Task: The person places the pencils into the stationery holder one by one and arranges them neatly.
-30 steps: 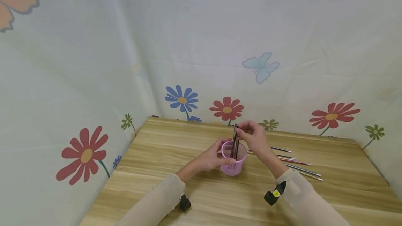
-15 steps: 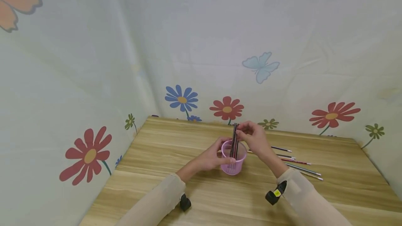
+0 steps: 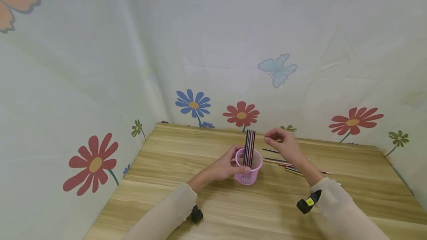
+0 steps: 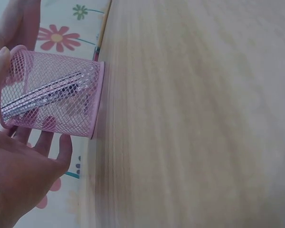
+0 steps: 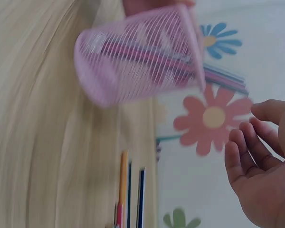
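A pink mesh pencil cup (image 3: 252, 177) stands on the wooden table, and my left hand (image 3: 222, 166) holds it round its side, thumb near the front rim. Several dark pencils (image 3: 248, 145), one pinkish red, lean together inside it and rise above the rim. In the left wrist view their lower ends show through the mesh (image 4: 57, 95). To the right of the cup, my right hand (image 3: 287, 147) is raised with fingers loosely bent and nothing between them. Below that hand lie several loose pencils (image 3: 276, 161), partly hidden by the forearm in the head view.
The wooden table (image 3: 186, 151) runs back to a pale cloth backdrop (image 3: 213, 47) printed with flowers and butterflies. In the right wrist view, loose pencils (image 5: 123, 178) lie on the tabletop near its back edge. Black wrist cameras (image 3: 304, 206) sit below the sleeves.
My right hand has let go of the pencils in the cup and moved right, over the loose ones. The pencils in the cup now lean side by side. My left hand stays on the cup.
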### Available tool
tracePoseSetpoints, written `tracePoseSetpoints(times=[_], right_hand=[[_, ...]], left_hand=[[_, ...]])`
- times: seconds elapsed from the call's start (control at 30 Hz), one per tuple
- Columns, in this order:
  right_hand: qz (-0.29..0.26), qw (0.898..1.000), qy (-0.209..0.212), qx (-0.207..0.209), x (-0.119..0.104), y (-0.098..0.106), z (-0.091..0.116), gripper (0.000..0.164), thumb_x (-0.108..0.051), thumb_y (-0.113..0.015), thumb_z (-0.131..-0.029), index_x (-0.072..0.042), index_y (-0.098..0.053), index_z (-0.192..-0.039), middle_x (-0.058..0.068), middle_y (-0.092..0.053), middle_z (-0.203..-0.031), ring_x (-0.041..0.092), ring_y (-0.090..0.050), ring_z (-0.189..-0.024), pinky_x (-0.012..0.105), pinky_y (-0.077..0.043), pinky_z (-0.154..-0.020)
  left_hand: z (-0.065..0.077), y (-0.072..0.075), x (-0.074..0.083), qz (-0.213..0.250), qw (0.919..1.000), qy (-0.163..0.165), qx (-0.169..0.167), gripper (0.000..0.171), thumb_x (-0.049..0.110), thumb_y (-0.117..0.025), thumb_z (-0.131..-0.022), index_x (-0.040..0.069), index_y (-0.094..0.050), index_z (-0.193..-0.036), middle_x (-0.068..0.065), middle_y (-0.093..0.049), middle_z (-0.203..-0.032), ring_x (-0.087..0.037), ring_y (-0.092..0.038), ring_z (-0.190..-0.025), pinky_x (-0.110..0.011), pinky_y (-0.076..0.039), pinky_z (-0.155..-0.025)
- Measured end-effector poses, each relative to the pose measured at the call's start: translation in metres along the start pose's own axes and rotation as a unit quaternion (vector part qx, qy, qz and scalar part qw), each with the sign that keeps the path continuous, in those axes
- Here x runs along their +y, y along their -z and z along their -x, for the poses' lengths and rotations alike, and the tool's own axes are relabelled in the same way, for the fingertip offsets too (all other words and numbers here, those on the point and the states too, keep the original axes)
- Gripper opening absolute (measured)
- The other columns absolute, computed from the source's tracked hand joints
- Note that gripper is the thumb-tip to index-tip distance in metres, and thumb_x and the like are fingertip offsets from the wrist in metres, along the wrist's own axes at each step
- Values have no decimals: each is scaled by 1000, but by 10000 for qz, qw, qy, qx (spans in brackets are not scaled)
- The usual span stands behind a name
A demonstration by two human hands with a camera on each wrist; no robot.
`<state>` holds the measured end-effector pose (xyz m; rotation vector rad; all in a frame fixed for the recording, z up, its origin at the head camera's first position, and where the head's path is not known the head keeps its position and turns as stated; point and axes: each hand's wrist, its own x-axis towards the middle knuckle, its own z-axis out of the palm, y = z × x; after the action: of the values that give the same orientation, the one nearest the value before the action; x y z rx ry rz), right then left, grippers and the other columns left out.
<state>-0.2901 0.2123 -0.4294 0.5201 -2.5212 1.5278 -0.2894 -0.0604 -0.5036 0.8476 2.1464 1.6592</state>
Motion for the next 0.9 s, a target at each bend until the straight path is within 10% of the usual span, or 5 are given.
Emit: tracePoseSetpoints(times=[0.9], right_hand=[[1932,9793,-348,-503,88,41,75,9,-7,-80,-94,-5,-76,-102,-1,-68,-90,11,-60,-80,27,-52,-68]], left_hand=[[0,1,-2,-6,10000,23,-12,74,26,-84,-95,24,-39,-154,2,-53,-149,-19,-53,-138,-37,-48,-113]])
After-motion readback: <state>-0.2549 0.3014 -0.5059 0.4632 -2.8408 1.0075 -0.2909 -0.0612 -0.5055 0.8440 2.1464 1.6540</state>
